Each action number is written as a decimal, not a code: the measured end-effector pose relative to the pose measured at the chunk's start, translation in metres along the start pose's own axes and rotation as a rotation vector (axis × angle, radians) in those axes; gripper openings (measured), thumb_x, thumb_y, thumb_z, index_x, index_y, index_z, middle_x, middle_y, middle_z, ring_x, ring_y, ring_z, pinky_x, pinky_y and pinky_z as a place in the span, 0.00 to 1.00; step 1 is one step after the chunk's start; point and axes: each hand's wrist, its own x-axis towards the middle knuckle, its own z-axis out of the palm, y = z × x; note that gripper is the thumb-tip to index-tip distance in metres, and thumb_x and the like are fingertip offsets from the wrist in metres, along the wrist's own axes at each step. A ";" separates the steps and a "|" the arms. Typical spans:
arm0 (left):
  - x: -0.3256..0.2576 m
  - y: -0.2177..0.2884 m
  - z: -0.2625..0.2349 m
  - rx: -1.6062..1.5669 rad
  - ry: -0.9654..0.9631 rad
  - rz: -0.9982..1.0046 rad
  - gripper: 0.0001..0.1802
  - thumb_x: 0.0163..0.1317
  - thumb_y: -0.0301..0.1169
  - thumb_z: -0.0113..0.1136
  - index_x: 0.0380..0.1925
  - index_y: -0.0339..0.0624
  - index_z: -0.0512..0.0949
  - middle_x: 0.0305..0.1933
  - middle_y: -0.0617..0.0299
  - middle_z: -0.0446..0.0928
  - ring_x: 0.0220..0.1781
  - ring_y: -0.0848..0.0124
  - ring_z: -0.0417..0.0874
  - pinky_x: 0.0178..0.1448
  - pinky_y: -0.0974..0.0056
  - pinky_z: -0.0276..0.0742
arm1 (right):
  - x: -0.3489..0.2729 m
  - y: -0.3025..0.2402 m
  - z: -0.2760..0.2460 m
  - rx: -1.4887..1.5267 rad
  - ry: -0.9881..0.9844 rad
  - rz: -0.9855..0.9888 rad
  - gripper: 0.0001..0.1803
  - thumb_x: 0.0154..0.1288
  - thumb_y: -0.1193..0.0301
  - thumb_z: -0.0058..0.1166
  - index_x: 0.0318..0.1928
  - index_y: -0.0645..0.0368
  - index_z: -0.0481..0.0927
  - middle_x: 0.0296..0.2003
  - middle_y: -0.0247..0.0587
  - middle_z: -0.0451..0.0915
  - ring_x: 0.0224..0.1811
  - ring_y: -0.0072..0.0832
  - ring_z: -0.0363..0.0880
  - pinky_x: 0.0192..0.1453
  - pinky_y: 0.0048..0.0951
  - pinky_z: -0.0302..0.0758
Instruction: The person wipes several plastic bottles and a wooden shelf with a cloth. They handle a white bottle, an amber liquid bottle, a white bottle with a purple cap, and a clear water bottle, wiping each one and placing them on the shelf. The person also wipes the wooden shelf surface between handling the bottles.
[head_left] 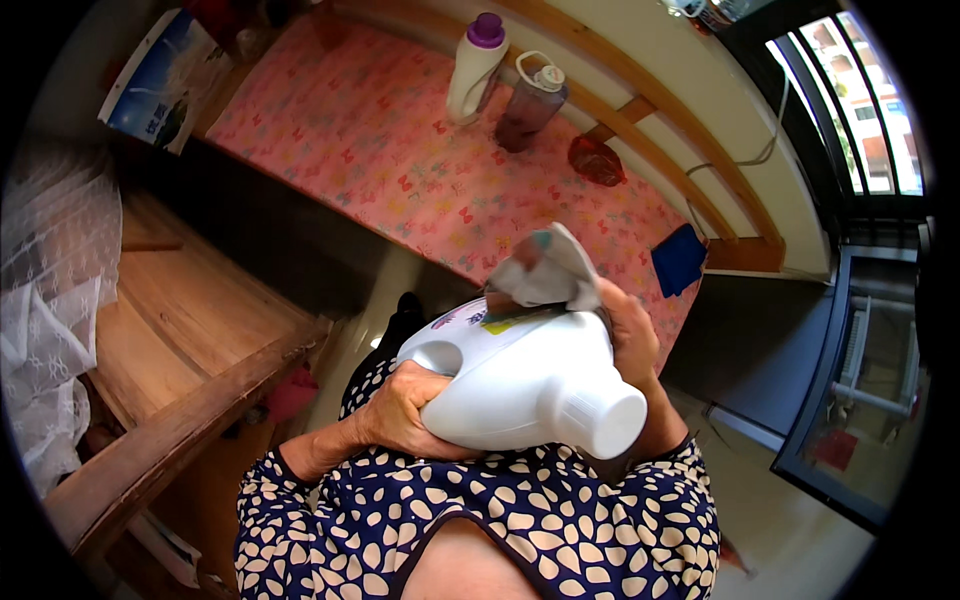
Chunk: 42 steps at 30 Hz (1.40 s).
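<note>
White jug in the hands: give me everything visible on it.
The white jug looks like glossy plastic, with a moulded handle and a white screw cap on, pointing toward the camera. It lies on its side, held over the person's lap. A coloured label shows on its upper face. The left hand grips its lower side near the handle; the right hand presses a grey-white cloth against its far end.

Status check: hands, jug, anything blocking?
Left hand grips the white jug from below. Right hand presses a grey cloth on the jug's side. Cap on, pointing at the camera. Nothing blocking.
</note>
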 end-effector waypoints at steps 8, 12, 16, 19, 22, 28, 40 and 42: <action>-0.003 -0.003 0.000 -0.037 0.058 -0.050 0.12 0.36 0.22 0.75 0.24 0.31 0.82 0.28 0.54 0.84 0.31 0.68 0.86 0.39 0.68 0.80 | -0.061 0.006 0.029 -0.545 0.177 -0.492 0.36 0.72 0.49 0.27 0.56 0.72 0.71 0.59 0.57 0.67 0.64 0.49 0.60 0.68 0.50 0.51; -0.006 0.001 0.003 0.000 0.075 -0.092 0.11 0.37 0.21 0.75 0.23 0.32 0.82 0.28 0.56 0.84 0.30 0.71 0.85 0.37 0.69 0.79 | -0.046 0.008 0.027 -0.731 0.162 -0.537 0.31 0.72 0.55 0.30 0.55 0.72 0.71 0.61 0.56 0.64 0.64 0.49 0.59 0.68 0.46 0.52; -0.011 -0.003 0.002 0.066 0.063 -0.069 0.11 0.37 0.21 0.75 0.23 0.32 0.82 0.29 0.56 0.84 0.31 0.72 0.84 0.37 0.70 0.78 | 0.006 -0.025 0.015 -0.644 -0.104 -0.503 0.27 0.72 0.59 0.31 0.51 0.70 0.75 0.55 0.52 0.71 0.60 0.43 0.67 0.64 0.37 0.61; -0.011 -0.001 0.002 0.070 0.082 -0.067 0.12 0.39 0.22 0.75 0.25 0.32 0.82 0.28 0.59 0.84 0.29 0.76 0.83 0.36 0.71 0.77 | 0.035 -0.020 0.009 -0.416 -0.156 -0.322 0.26 0.72 0.59 0.33 0.48 0.69 0.77 0.48 0.47 0.77 0.52 0.32 0.73 0.57 0.28 0.66; -0.017 -0.007 0.000 0.050 0.112 -0.052 0.12 0.42 0.24 0.75 0.27 0.33 0.82 0.27 0.63 0.83 0.28 0.81 0.80 0.33 0.73 0.77 | 0.047 0.012 0.012 -0.016 0.036 0.043 0.26 0.73 0.57 0.34 0.45 0.66 0.78 0.35 0.33 0.80 0.35 0.18 0.75 0.40 0.20 0.70; -0.030 -0.006 -0.006 0.058 0.209 -0.146 0.10 0.40 0.19 0.72 0.24 0.32 0.81 0.25 0.63 0.82 0.26 0.78 0.80 0.31 0.73 0.75 | 0.080 0.100 -0.013 -0.393 -0.147 -0.191 0.24 0.71 0.54 0.41 0.48 0.63 0.79 0.37 0.35 0.80 0.38 0.21 0.76 0.44 0.26 0.74; -0.040 0.000 -0.016 -0.083 0.401 -0.233 0.13 0.48 0.23 0.70 0.35 0.31 0.81 0.35 0.63 0.83 0.35 0.80 0.80 0.40 0.74 0.77 | 0.060 0.187 0.031 0.876 0.073 0.227 0.23 0.68 0.56 0.46 0.54 0.60 0.75 0.44 0.42 0.80 0.46 0.27 0.78 0.53 0.31 0.76; -0.035 0.008 -0.010 -0.099 0.412 -0.271 0.12 0.52 0.23 0.68 0.38 0.33 0.81 0.37 0.64 0.82 0.37 0.80 0.79 0.41 0.74 0.76 | 0.060 0.183 0.039 0.913 0.068 0.208 0.23 0.68 0.56 0.46 0.55 0.60 0.75 0.45 0.42 0.80 0.46 0.27 0.78 0.53 0.31 0.76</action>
